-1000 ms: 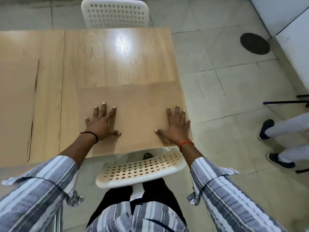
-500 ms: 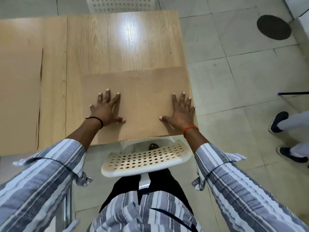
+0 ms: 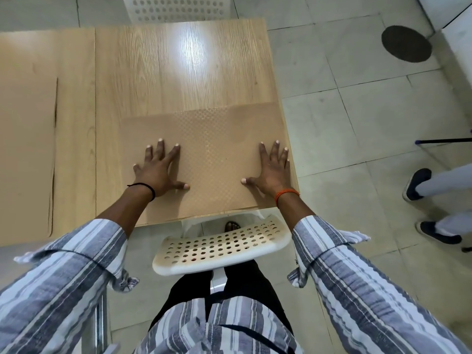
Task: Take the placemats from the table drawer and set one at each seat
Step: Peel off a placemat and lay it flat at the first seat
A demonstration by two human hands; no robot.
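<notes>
A tan textured placemat lies flat on the near right part of the wooden table, its near edge close to the table's front edge. My left hand rests palm down on the mat's left part with fingers spread. My right hand presses flat on the mat's right edge, fingers apart. Another tan placemat lies on the table at the far left, partly cut off by the frame. The drawer is not visible.
A white perforated chair is tucked in just below the mat, between me and the table. A second white chair stands at the far side. Another person's legs and dark shoes are on the tiled floor at right.
Both hands stay flat on the placemat. The view has tilted down and shifted slightly, so the far chair has mostly left the top of the frame.
</notes>
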